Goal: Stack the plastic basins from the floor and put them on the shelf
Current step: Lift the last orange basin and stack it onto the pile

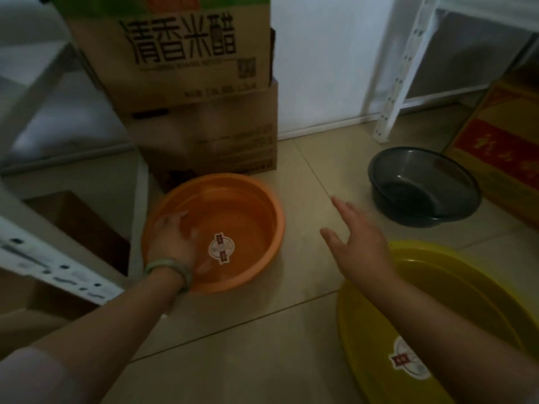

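Note:
An orange basin [248, 205] with a round sticker inside sits on the tiled floor at centre left. My left hand [172, 240], with a pale green bangle on the wrist, rests on the basin's near left rim with fingers curled inside it. A dark grey basin [423, 185] stands on the floor at the right. A large yellow basin [379, 330] fills the lower right corner. My right hand [355, 243] hovers open over the floor between the orange and yellow basins, fingers spread and pointing toward the grey one. It holds nothing.
Two stacked cardboard boxes [204, 91] stand just behind the orange basin. A white metal shelf frame [58, 258] runs along the left, with a brown box beneath it. Another white shelf upright [399, 74] rises at the back right. A yellow-and-red carton [501, 150] stands at the right edge.

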The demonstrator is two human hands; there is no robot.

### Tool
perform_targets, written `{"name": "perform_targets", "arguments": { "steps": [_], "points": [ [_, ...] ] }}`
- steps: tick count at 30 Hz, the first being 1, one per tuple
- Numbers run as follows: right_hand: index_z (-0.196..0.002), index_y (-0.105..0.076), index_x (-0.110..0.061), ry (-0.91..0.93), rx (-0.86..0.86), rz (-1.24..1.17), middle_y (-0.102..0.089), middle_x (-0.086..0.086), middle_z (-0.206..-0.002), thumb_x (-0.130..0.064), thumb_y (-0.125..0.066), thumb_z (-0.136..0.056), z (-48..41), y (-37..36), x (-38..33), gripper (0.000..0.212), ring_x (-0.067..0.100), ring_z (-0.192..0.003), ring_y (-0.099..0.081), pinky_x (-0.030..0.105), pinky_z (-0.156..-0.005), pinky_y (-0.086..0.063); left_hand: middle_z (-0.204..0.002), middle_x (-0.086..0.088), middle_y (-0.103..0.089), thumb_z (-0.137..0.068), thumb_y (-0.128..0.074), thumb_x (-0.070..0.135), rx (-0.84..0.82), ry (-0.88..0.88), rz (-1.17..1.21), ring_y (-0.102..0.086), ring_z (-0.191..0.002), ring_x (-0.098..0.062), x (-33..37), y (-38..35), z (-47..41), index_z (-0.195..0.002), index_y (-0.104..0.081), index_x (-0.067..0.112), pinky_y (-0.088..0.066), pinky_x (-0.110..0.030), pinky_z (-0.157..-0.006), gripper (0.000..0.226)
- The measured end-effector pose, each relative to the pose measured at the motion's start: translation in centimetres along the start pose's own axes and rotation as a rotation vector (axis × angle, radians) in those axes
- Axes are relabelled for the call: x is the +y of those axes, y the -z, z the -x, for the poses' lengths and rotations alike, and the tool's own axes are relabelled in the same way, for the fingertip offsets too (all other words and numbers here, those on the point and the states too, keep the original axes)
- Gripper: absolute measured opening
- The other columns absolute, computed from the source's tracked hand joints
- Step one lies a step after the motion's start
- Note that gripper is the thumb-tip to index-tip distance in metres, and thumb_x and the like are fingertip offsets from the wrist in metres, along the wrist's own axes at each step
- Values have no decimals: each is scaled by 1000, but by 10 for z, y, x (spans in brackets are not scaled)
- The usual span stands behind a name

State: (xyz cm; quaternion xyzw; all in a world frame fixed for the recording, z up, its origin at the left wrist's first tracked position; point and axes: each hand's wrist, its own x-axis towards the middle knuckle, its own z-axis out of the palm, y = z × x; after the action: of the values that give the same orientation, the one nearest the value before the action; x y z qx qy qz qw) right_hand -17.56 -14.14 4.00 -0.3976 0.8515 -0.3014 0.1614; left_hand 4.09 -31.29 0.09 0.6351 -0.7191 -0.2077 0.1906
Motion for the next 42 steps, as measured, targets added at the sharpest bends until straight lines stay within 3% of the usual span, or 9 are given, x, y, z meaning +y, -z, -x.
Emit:
{"name": "perform_targets", "arguments": {
  "steps": [7,14,18,20,25,30,35,40,42],
  "points": [
    [-145,-29,-40,-77,-261,-139,-27,-3,-158,-32,-54,-93,-15,-58,-15,59,21,-140,-33,40,-111,-34,-137,-17,-45,-84,-50,20,21,282,-49,-45,-121,-40,-39,2,-35,-131,-46,13,-39,-52,-100,48],
    [-151,-19,-27,-410,-401,-610,-39,7,-152,-14,-52,-94,-28,-87,-14,67,26,-130,-48,41,-105,-43,-134,-20,-46,-89,-27,17,46,400,-44,-44,-122,-41,-42,-11,-44,-137,-37,14,-37,-50,-102,49],
    [-140,-42,-13,-454,-414,-721,-69,7,-110,-7,-46,-95,-32,-90,-16,46,22,-99,-67,33,-82,-55,-131,-20,-46,-90,-26,18,55,365,-24,-48,-116,-40,-40,-12,-44,-135,-39,14,-39,-48,-99,47],
    [-135,-49,-12,-473,-385,-725,-70,7,-105,-8,-47,-95,-31,-88,-16,41,22,-93,-69,32,-76,-57,-129,-20,-47,-90,-27,17,47,357,-13,-50,-112,-40,-35,-11,-42,-134,-40,14,-42,-47,-95,46],
    [-132,-50,-7,-537,-228,-712,-68,8,-97,-8,-55,-91,-25,-72,-14,41,23,-85,-69,44,-81,-58,-130,-19,-48,-84,-39,11,-16,289,25,-51,-113,-38,-14,-5,-36,-136,-39,15,-44,-44,-94,52],
    [-124,-51,-8,-547,-74,-670,-68,10,-93,-10,-61,-86,-20,-31,-7,39,28,-81,-70,49,-74,-59,-102,-12,-63,-83,-44,16,-31,163,218,-59,-89,-30,22,6,-19,-105,-55,20,-49,-37,-77,25],
    [-127,-51,-14,-451,52,-588,-70,13,-100,-12,-58,-84,-4,37,4,44,27,-73,-70,35,-50,-56,-136,-11,-48,-82,-52,17,-59,-24,269,-48,-120,-30,84,29,7,-138,-39,19,-35,-28,-87,57],
    [-136,-48,-20,-376,217,-480,-67,2,-89,-17,-56,-89,34,121,27,48,27,-77,-69,40,-60,-58,-142,-5,-44,-79,-58,24,-55,-219,323,-44,-127,-25,143,47,47,-143,-29,26,-35,-34,-101,71],
    [-142,-41,-23,-419,307,-433,-68,5,-106,-25,-59,-89,55,150,44,56,25,-82,-70,43,-68,-59,-142,-4,-45,-77,-59,21,-88,-310,355,-46,-125,-25,164,46,70,-142,-32,27,-37,-32,-99,70]
  ]
}}
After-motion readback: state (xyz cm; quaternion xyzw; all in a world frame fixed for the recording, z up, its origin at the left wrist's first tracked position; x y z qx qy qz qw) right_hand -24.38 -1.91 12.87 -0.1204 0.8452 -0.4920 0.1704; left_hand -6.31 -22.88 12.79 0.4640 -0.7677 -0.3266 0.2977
